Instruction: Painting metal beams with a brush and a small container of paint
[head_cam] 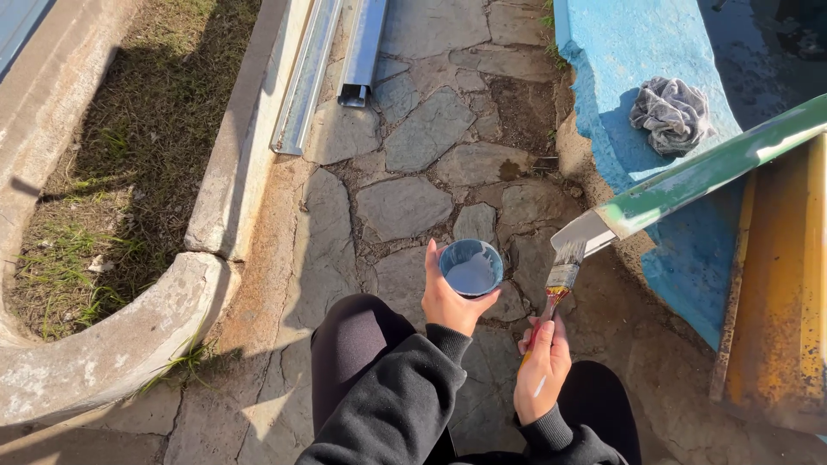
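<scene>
Fingers (433,274) of our left hand (448,301) wrap around a small cup (471,268) of pale paint, holding it level and close so the brush (560,280) has a short way to dip. Our right hand (541,370) clenches the brush handle, bristles touching the whitish end of a green metal rail (689,181) that juts over the stone paving (413,155), while a crumpled rag (672,112) rests near on the blue ledge (612,60).

The cup (470,268) sits left of the brush (562,277), whose bristles touch the metal bar (689,181).
</scene>
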